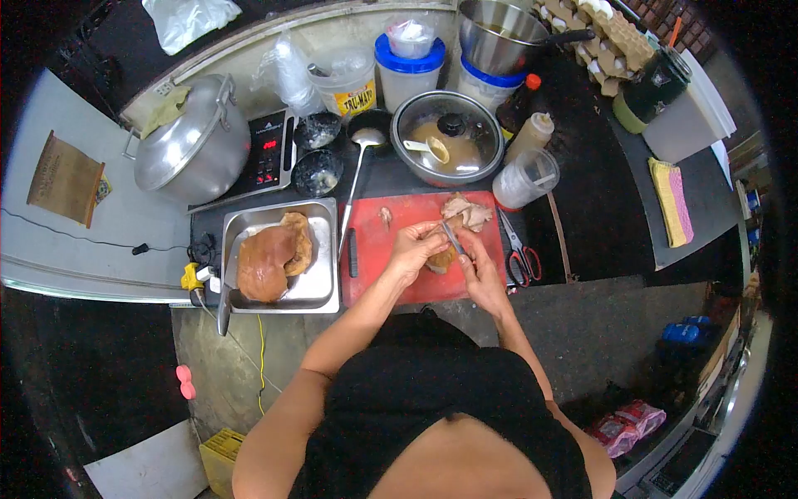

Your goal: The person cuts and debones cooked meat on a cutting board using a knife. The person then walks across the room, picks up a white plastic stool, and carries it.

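Observation:
Over a red cutting board (374,279), my right hand (486,283) is closed around a small knife (454,239), its narrow metal blade pointing away and to the left. My left hand (418,249) has its fingers pinched together by the blade's far end; what they grip is too small to make out. Beneath the hands lies a browned piece of meat (439,261), partly hidden by them. Sliced pale meat (467,213) is heaped at the board's far right. A small meat scrap (385,218) rests toward its far left.
Left of the board, a steel tray (326,283) holds large browned meat pieces (268,259). A long ladle (359,170) lies between them. Scissors (520,254) are at the right. Behind stand a lidded bowl (447,137), a plastic container (525,179) and a big pot (191,137).

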The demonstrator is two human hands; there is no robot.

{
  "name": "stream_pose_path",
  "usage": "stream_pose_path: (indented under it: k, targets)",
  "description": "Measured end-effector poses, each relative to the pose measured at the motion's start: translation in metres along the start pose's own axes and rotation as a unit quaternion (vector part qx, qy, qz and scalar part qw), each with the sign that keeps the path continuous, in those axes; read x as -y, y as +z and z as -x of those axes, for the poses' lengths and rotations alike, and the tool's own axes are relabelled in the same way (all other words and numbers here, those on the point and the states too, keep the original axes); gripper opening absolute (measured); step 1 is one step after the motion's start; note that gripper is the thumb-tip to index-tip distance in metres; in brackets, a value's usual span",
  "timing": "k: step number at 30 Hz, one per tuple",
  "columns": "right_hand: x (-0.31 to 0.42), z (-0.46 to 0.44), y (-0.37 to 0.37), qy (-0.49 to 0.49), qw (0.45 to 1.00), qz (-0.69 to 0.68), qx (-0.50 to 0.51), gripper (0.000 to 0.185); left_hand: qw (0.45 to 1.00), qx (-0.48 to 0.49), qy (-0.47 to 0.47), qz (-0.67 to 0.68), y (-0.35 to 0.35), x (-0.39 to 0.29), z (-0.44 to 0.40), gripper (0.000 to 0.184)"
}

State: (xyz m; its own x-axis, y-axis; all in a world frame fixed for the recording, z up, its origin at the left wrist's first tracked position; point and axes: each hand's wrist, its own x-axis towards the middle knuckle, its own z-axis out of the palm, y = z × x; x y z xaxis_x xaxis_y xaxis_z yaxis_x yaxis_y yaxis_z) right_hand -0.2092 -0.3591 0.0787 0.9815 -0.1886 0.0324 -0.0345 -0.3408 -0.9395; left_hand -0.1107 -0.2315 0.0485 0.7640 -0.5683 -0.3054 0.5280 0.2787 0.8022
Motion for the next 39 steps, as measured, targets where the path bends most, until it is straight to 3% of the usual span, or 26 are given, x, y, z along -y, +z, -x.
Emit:
stream_pose_path:
  k: [4,8,10,14,22,25,31,37,39]
  targets:
    - [0.003,-0.001,0.0,0.023,1.0,0.01,0.007,0.039,1.0,0.008,0.01,-0.012,-0.003,0.003,-0.002,0.028]
    - [-0.039,-0.007,0.004,-0.104,0.991,0.036,-0.072,0.038,1.0,-0.005,-0.001,-0.005,-0.001,0.0,-0.001,0.028]
    - [-0.027,-0.009,-0.002,-0.097,0.991,-0.009,-0.087,0.039,1.0,-0.009,-0.003,-0.002,-0.001,-0.001,-0.001,0.028]
    - [0.01,-0.003,-0.004,0.01,0.998,-0.065,-0.023,0.041,1.0,-0.007,0.001,-0.005,-0.004,0.004,-0.005,0.028]
    - [-0.013,-0.006,0.0,-0.021,0.999,-0.037,-0.004,0.037,1.0,0.002,0.005,-0.019,-0.004,0.005,-0.003,0.03]
    - [-0.02,-0.01,-0.001,-0.038,0.994,-0.086,-0.055,0.038,1.0,-0.003,0.002,-0.017,-0.003,0.001,-0.001,0.03]
    - [0.004,-0.005,-0.005,0.033,0.993,-0.114,-0.019,0.039,1.0,-0.005,0.003,-0.03,-0.005,0.004,-0.004,0.031]
    - [-0.009,-0.001,0.002,0.045,0.998,-0.042,0.019,0.037,0.999,-0.005,-0.024,-0.041,-0.01,0.009,0.002,0.029]
    - [-0.019,0.001,0.004,0.048,0.995,-0.082,-0.006,0.036,0.998,-0.01,-0.039,-0.04,-0.01,0.011,0.005,0.029]
